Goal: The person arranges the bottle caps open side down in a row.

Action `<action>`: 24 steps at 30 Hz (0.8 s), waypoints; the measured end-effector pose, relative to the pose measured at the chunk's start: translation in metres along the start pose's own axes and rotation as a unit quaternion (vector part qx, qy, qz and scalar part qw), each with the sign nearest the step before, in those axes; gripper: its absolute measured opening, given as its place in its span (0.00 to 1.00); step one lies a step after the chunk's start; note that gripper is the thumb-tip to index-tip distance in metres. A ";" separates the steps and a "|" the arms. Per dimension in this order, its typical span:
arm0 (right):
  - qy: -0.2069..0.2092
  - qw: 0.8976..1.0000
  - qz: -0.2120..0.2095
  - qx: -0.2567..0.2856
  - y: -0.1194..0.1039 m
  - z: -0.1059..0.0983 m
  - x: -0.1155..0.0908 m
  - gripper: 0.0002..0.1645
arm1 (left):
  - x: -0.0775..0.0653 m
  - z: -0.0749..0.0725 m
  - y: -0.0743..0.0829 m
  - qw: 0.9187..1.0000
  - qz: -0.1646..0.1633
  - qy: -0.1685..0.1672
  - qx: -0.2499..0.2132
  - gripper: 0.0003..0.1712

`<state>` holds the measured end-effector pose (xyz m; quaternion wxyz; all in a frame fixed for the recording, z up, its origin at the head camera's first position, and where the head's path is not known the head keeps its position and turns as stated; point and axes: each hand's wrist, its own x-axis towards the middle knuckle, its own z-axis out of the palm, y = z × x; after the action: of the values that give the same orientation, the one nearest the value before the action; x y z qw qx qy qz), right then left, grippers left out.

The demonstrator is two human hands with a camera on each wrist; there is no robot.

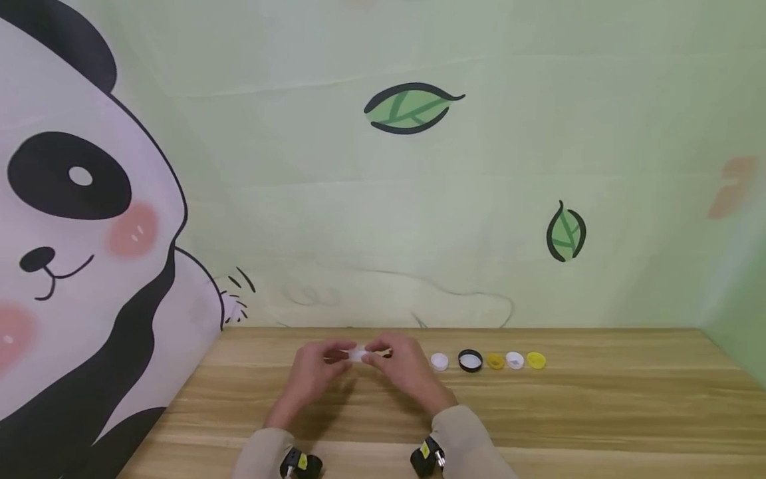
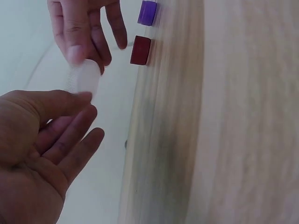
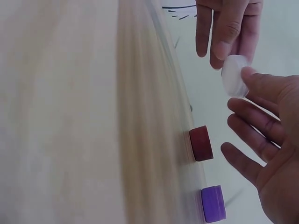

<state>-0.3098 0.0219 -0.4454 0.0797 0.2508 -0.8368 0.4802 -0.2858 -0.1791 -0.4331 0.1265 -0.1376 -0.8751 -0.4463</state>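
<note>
Between my two hands is a ribbed white bottle cap (image 1: 358,354), raised above the table. My left hand (image 1: 316,370) pinches one side of it with thumb and fingertips; my right hand (image 1: 407,366) pinches the opposite side. In the left wrist view, the cap (image 2: 87,78) shows its fine ridges along one edge. Its flat round face (image 3: 234,76) turns toward the right wrist camera. Near the right hand's fingers stand a dark red cap (image 3: 201,143) and a purple cap (image 3: 213,204) on the table, mostly hidden behind that hand in the head view.
Right of the hands, a row of caps lies on the wooden table (image 1: 598,399): a white one (image 1: 439,361), a larger black-rimmed one (image 1: 470,370), an amber one (image 1: 495,361), another white one (image 1: 514,360) and a yellow one (image 1: 536,360). A green panda-print backdrop (image 1: 299,219) rises behind.
</note>
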 end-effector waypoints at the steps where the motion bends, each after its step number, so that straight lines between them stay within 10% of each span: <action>1: 0.001 1.000 0.003 0.006 -0.001 0.000 -0.001 0.08 | -0.001 -0.001 0.000 1.000 -0.002 0.004 0.000 0.15; 24: -0.002 0.999 0.022 0.037 -0.005 0.006 -0.008 0.06 | -0.003 -0.005 -0.006 1.000 -0.014 0.011 0.000 0.10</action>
<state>-0.2995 0.0174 -0.4475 0.0576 0.2361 -0.8240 0.5118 -0.2847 -0.1874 -0.4359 0.1298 -0.1202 -0.8754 -0.4500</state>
